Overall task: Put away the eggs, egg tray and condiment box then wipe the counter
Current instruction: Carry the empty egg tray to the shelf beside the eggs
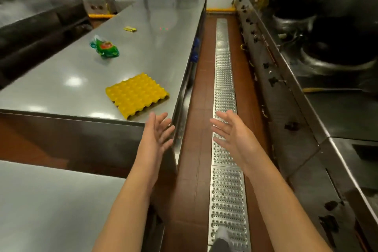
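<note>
Reaching: both bare arms stretch forward into the aisle, neither hand holding anything.
Left hand: fingers spread and nearly straight, palm turned inward, hovering just off the near corner of the steel counter, not touching it.
Right hand: fingers spread and relaxed, palm turned inward toward the other hand, above the perforated metal floor drain grate.
Egg tray: yellow, lying flat on the counter just ahead of the left hand and slightly to its left; its right corner sits near the counter's aisle-side edge, its near corner close to the counter's front edge.
Green packet: crumpled, well beyond the tray, farther ahead and left of the left hand.
Small yellow item: farther still along the counter; too small to identify.
Counter edges: the long aisle-side edge runs straight ahead from the left hand's fingertips; the front edge runs leftward from it.
Open room: the brown-tiled aisle lies between the two hands and runs ahead, bounded right of the right hand by the range front with black knobs.
Second steel surface: low and left of the left forearm.
</note>
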`<action>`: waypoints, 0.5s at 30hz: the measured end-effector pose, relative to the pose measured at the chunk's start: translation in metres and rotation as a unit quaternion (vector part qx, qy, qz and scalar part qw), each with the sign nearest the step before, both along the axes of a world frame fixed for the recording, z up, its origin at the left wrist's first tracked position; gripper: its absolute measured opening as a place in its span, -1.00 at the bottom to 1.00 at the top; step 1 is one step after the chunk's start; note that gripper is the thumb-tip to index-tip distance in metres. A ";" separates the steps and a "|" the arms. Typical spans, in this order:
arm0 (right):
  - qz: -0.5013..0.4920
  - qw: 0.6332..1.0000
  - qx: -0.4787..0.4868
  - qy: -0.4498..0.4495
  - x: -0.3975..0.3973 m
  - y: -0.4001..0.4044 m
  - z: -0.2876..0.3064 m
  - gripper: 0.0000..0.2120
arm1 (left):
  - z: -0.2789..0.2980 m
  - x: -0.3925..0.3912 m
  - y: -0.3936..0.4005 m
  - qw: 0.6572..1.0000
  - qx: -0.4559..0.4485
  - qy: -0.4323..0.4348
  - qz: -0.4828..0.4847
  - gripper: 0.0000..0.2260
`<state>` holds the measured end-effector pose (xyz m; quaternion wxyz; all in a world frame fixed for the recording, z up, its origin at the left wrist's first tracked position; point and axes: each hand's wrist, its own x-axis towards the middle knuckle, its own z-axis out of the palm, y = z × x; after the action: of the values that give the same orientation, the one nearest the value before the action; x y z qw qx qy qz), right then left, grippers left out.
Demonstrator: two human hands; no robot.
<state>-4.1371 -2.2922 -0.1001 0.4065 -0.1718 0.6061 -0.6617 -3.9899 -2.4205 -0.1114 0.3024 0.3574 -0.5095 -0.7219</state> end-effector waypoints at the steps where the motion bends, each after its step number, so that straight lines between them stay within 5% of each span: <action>1: 0.013 1.000 -0.002 -0.005 -0.017 -0.019 0.006 -0.53 | 0.005 -0.013 -0.012 1.000 -0.002 0.003 0.012 -0.47; 15: 0.200 0.979 -0.013 -0.045 -0.124 -0.204 -0.011 -0.39 | 0.010 -0.101 -0.143 0.982 0.000 -0.026 0.190 -0.47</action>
<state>-4.2614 -2.4959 -0.1113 0.5552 -0.2647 0.5322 -0.5818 -4.0907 -2.5639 -0.1014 0.4204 0.4662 -0.4398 -0.6422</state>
